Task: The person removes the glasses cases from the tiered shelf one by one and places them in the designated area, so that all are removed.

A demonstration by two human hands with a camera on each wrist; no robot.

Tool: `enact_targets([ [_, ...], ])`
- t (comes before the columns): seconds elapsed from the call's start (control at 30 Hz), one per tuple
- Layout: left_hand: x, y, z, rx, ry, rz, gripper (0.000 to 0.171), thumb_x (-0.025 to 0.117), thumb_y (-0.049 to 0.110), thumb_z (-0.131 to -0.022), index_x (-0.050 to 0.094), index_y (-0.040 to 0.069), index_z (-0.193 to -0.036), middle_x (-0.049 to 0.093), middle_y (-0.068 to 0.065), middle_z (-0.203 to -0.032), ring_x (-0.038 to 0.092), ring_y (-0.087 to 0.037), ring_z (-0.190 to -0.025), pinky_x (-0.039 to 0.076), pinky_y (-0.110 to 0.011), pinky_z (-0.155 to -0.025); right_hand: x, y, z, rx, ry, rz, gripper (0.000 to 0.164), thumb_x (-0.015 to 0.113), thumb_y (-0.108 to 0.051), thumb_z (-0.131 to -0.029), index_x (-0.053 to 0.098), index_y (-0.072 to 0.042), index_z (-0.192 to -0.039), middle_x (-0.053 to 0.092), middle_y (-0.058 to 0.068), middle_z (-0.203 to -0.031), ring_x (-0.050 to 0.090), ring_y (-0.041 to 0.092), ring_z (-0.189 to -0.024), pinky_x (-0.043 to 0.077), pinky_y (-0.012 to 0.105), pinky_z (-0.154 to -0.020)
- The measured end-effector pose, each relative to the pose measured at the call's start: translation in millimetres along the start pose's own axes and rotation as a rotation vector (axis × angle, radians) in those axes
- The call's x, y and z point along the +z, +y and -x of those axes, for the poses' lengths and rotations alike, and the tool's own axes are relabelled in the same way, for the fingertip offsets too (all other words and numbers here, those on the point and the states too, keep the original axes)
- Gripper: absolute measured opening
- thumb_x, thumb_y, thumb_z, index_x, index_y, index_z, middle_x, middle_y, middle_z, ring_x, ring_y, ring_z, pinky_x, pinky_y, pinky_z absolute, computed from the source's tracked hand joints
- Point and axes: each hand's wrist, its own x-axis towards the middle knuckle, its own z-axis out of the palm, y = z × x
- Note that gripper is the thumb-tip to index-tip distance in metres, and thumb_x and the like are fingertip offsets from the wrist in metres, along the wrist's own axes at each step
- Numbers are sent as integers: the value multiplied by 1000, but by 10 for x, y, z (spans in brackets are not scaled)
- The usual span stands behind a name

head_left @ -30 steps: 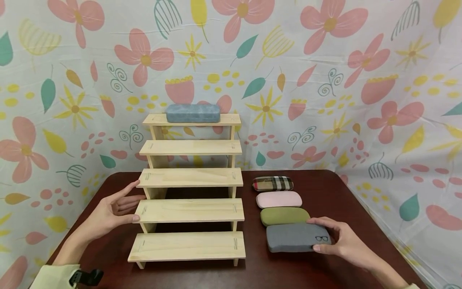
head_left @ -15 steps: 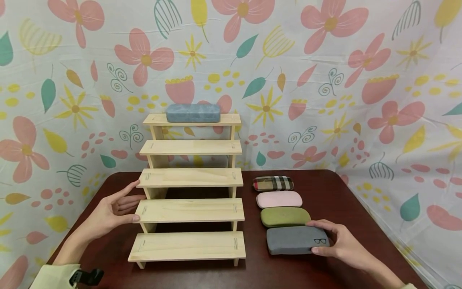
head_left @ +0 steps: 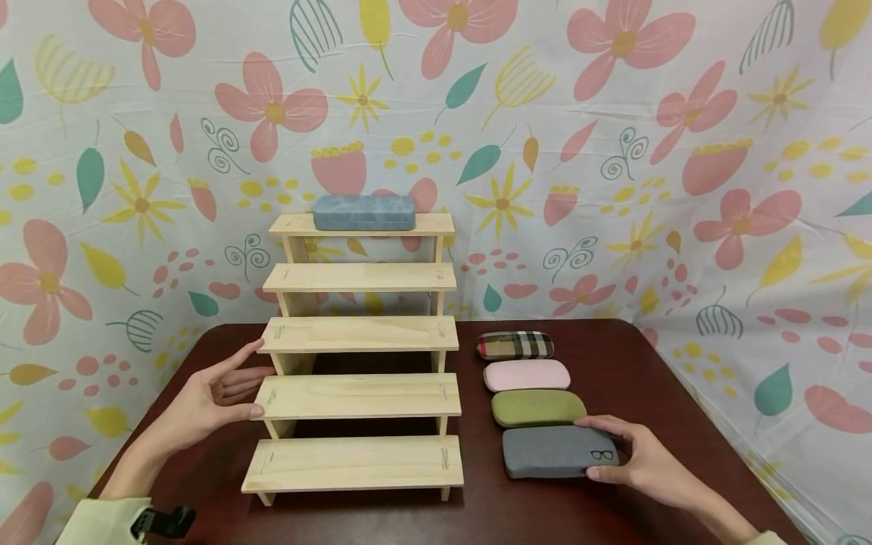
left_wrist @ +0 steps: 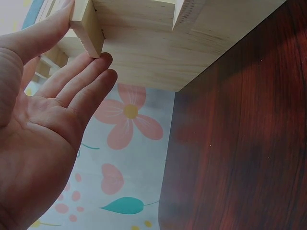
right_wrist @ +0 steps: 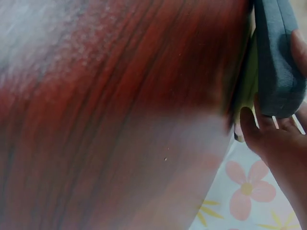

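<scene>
My right hand (head_left: 647, 462) grips the right end of a grey glasses case (head_left: 555, 453), thumb on its front edge and fingers at the back. A small spectacles mark shows on its lid. Behind it lie a green glasses case (head_left: 538, 407), a pink one (head_left: 527, 375) and a plaid one (head_left: 515, 345). My left hand (head_left: 204, 401) touches the left side of a stepped wooden rack (head_left: 361, 395). Its fingers look mostly straight against the board ends in the left wrist view. A blue glasses case (head_left: 364, 213) lies on the rack's top step.
The dark red-brown table (head_left: 654, 378) carries the rack and the row of cases to its right. Floral cloth (head_left: 518, 98) hangs behind and at the sides. A black strap (head_left: 162, 522) sits around my left wrist.
The grey glasses case has come slightly down and toward the front, then a touch left, still in my right hand. My left hand and the rack stay in place.
</scene>
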Motion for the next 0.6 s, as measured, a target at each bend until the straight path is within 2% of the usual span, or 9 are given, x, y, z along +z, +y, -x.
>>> enact_targets([
  [0.33, -4, 7, 3, 38, -17, 1, 99, 81, -12, -87, 28, 9, -168, 58, -34, -142, 63, -13, -130, 57, -27, -94, -5, 58, 2, -7, -15, 20, 63, 87, -12, -89, 60, 1, -144, 58, 26, -139, 62, 8, -109, 53, 24, -82],
  [0.6, 1, 20, -1, 25, -10, 3, 100, 81, -11, -86, 29, 10, -168, 57, -33, -143, 63, -14, -130, 60, -28, -90, -1, 84, -12, -7, -19, 23, 63, 88, -12, -87, 61, 1, -143, 59, 26, -139, 63, 8, -109, 53, 23, -84],
])
